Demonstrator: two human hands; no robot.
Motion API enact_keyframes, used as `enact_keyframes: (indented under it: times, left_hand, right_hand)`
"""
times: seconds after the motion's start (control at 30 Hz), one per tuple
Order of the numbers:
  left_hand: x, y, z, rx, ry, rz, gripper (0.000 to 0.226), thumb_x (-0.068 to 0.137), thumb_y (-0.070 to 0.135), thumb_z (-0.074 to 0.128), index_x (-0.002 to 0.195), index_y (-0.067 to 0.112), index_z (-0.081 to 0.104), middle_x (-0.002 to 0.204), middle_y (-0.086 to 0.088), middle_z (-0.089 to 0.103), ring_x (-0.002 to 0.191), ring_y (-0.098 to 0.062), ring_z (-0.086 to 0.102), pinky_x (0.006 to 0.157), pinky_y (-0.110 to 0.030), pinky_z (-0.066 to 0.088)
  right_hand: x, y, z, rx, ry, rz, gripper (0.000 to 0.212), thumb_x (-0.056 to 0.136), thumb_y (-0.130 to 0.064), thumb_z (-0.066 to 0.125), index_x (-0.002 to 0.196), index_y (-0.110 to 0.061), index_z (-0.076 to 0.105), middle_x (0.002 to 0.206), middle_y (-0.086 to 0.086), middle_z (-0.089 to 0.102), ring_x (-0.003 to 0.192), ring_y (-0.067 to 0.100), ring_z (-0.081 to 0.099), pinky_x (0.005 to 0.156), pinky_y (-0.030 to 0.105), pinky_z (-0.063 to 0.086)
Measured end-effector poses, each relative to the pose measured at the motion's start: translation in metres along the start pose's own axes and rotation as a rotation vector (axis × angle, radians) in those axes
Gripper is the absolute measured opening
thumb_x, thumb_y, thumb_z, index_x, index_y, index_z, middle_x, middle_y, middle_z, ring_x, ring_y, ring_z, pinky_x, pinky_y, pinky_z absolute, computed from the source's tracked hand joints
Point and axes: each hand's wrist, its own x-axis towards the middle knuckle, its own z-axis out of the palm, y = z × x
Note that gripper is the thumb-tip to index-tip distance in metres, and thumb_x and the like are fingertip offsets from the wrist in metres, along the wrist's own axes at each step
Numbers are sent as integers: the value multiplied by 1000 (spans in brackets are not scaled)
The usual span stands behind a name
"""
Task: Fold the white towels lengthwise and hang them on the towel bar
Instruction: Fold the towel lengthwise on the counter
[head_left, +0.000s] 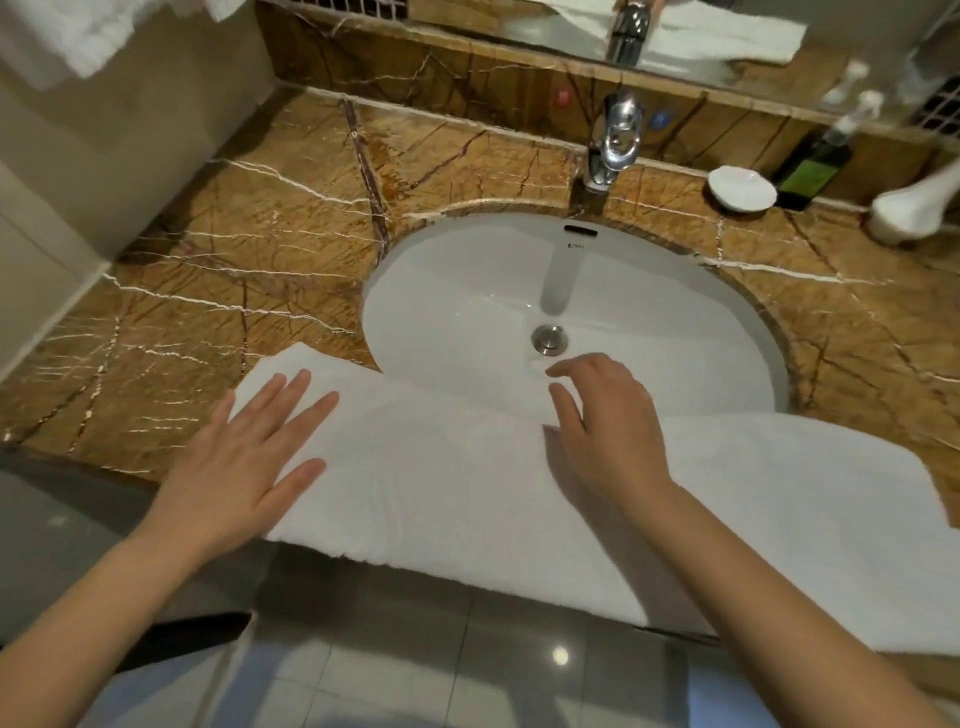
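A long white towel (441, 478) lies flat along the front of the brown marble counter (249, 260), covering the near rim of the sink and hanging a little over the counter's front edge. My left hand (244, 457) rests palm down, fingers spread, on the towel's left end. My right hand (608, 426) hovers over the towel's far edge near the sink drain, fingers apart and slightly curled, holding nothing. Another white towel (67, 36) hangs at the top left; the bar it hangs on is out of view.
A white oval sink (467, 291) with a chrome tap (615, 140) sits in the counter. At the back right stand a white soap dish (740, 189), a dark green pump bottle (815, 166) and a white object (909, 208). A mirror runs along the top; grey floor tiles below.
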Motion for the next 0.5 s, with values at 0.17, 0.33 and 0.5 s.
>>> enact_keyframes:
  times: [0.17,0.33,0.5]
  left_hand:
    - [11,51,-19,-249,126,-35,59,94,50,17,144,24,37,154,4,24,145,-10,11,118,-41,7]
    - [24,153,-4,-165,25,175,61,93,51,9,149,31,23,157,5,13,146,-12,5,118,-38,3]
    - [27,159,11,-73,-13,117,63,91,57,5,149,35,16,157,5,10,146,-15,6,118,-43,6]
  right_hand:
    - [-71,66,-32,-6,83,100,39,94,-31,39,119,-11,62,126,8,59,121,26,51,104,43,38]
    - [-99,105,-38,-231,-215,136,61,93,-54,15,147,-30,31,156,-3,27,147,17,13,119,44,3]
    - [-107,125,-44,-279,-233,195,64,92,-60,5,150,-38,18,159,-8,14,148,13,0,119,45,-4]
